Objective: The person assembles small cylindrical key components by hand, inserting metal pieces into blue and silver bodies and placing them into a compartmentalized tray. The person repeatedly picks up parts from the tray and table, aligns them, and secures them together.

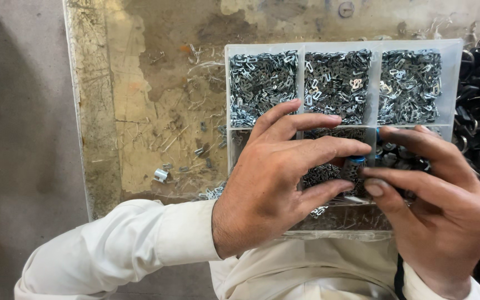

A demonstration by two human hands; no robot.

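2 hands, the left hand (273,178) and right hand (440,205), pinched together on a small blue-tipped part (355,164) above a compartment tray (301,50) of metal clips (262,80).

Shiny metal clips (262,78) in a translucent plastic tray (301,47); worn, rough, stained tabletop (140,111); matt white cloth sleeve (140,239).

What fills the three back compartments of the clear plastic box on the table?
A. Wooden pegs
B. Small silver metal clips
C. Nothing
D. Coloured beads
B: each back compartment of the clear plastic box holds a heap of small silver metal clips, beyond the left hand and right hand.
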